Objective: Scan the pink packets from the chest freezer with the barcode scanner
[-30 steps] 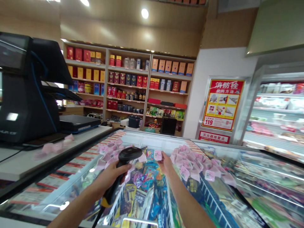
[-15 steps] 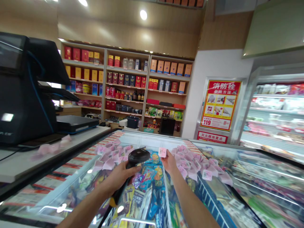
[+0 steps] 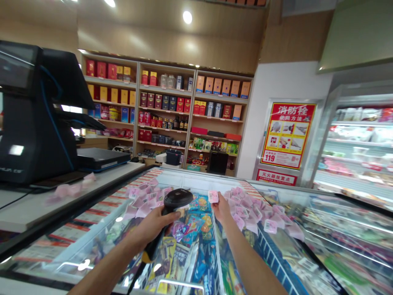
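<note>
My left hand (image 3: 155, 224) is wrapped round the grip of a black barcode scanner (image 3: 178, 198), its head tilted to the right and its cable hanging down. Between the fingertips of my right hand (image 3: 221, 209) is a small pink label (image 3: 213, 196) with a barcode, its printed side partly toward me. A heap of similar pink labels (image 3: 145, 198) lies on the glass to the left of the scanner. Another pile of pink labels (image 3: 245, 209) spreads just right of my right hand.
Under the glass of the chest freezer (image 3: 187, 177) lie packaged foods (image 3: 184, 250). On the left counter (image 3: 18, 213) stands a black cash register (image 3: 33, 123), with a few pink labels (image 3: 70, 189) near it. Shelves of boxes (image 3: 166, 102) line the back wall. A lit display fridge (image 3: 359, 151) is at the right.
The scanner head has shifted slightly left and up relative to the label. My right hand still holds the label in nearly the same place. The whole view has moved a little.
</note>
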`<state>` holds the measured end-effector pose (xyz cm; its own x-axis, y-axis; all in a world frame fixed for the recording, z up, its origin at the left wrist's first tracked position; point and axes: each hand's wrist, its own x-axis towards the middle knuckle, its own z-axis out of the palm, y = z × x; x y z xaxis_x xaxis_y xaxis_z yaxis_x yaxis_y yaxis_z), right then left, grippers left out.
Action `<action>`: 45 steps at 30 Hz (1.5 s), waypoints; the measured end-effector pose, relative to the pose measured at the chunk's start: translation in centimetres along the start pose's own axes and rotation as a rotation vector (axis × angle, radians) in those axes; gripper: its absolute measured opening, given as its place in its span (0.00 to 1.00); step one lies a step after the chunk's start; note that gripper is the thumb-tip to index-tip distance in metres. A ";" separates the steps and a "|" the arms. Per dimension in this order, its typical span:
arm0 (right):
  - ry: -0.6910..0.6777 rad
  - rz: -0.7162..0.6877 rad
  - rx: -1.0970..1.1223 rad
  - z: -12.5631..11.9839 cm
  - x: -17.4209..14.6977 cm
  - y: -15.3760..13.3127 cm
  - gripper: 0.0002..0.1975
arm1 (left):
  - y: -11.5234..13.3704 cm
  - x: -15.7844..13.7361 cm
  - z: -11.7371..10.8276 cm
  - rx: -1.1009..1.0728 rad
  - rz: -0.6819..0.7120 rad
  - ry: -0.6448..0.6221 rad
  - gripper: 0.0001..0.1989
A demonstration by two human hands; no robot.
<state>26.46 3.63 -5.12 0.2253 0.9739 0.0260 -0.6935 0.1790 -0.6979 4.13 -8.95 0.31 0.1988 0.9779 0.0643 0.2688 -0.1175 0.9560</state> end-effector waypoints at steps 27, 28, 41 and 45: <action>0.055 -0.202 -0.837 0.6 0.3 1.1 0.11 | 0.1 -0.2 -1.0 0.037 -0.016 -0.002 0.17; 0.047 -0.267 -0.935 0.4 0.3 1.2 0.09 | -0.1 -0.1 -1.2 0.025 -0.016 0.016 0.16; 0.027 -0.639 -1.909 -2.6 0.2 -0.4 0.07 | -0.4 -1.6 -3.2 0.019 -0.071 0.198 0.16; 0.029 -0.690 -1.977 -1.2 0.0 -0.2 0.11 | -1.4 -1.6 -4.5 0.037 -0.068 0.215 0.18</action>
<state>27.41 3.43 -5.83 0.0890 0.8237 0.5600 0.9706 0.0546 -0.2344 -0.83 -9.60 0.13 -0.0252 0.9977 0.0633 0.3095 -0.0524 0.9495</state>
